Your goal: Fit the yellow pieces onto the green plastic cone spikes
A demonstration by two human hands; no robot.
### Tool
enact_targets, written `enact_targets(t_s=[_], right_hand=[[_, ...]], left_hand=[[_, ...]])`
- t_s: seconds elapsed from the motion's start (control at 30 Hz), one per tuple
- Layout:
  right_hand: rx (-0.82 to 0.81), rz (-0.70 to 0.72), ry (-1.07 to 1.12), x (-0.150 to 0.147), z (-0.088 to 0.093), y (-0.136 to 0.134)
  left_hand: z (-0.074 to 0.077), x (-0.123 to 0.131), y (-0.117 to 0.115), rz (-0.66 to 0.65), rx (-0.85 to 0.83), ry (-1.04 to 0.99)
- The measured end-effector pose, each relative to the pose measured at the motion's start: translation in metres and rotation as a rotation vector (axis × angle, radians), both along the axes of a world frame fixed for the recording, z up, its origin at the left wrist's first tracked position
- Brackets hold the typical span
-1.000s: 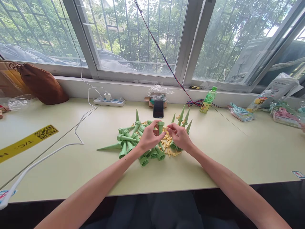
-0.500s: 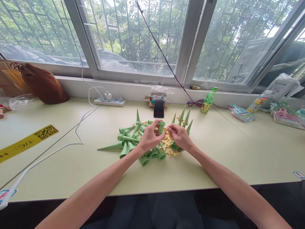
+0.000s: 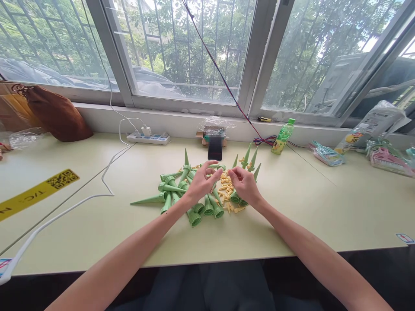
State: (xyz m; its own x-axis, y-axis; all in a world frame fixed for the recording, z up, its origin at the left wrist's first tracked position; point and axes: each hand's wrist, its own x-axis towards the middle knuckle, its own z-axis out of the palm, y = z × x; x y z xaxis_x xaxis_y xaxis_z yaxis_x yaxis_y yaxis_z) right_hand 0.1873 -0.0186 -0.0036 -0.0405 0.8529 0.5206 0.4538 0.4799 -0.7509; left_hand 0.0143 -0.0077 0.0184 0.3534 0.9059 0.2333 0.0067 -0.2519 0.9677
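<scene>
My left hand (image 3: 202, 181) is curled over the pile, with a green plastic watering spike (image 3: 221, 167) between its thumb and fingers. Only the ribbed cap end of that spike shows clearly. Opposite it, my right hand (image 3: 242, 183) is closed in a pinch; whatever its fingertips hold is too small to make out. Between and below the hands lie many small yellow plastic pieces (image 3: 227, 188). Loose green spikes (image 3: 171, 188) are heaped around my left hand. Beyond my right hand several green spikes (image 3: 247, 156) stand point up with yellow pieces on their sides.
A phone (image 3: 215, 149) leans against a small box at the back. A green drink bottle (image 3: 283, 136) stands at the back right, with wrapped brushes (image 3: 327, 153) farther right. A white cable (image 3: 108, 166) runs from a power strip (image 3: 148, 138) along the left.
The spike in my left hand has tipped from upright, so less of its body shows. My left fingers have spread a little; the right hand has barely moved.
</scene>
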Motion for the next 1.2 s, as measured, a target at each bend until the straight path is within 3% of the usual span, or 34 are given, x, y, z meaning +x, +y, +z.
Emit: enact_targets(t_s=[0.1,0.53,0.8,1.03,1.2], right_hand=[[0.036,-0.058,-0.004,0.0,0.0008,-0.0001],[0.062,-0.116,-0.031,-0.0014,0.002,-0.0007],[0.109,0.0,-0.076,-0.004,0.0057,-0.0073],[0.295,0.077,-0.184,-0.0039,0.0058,-0.0069],[0.328,0.089,-0.223,-0.0047,0.0026,-0.0056]], left_hand=[[-0.0016,-0.0006,0.0023,-0.008,-0.059,-0.059],[-0.0034,-0.0002,0.0007,-0.009,0.016,-0.03],[-0.0073,0.0015,0.0059,0.028,0.023,-0.078],[-0.0077,0.0013,0.0053,0.01,0.031,-0.059],[-0.009,0.0012,0.0065,-0.006,0.045,-0.038]])
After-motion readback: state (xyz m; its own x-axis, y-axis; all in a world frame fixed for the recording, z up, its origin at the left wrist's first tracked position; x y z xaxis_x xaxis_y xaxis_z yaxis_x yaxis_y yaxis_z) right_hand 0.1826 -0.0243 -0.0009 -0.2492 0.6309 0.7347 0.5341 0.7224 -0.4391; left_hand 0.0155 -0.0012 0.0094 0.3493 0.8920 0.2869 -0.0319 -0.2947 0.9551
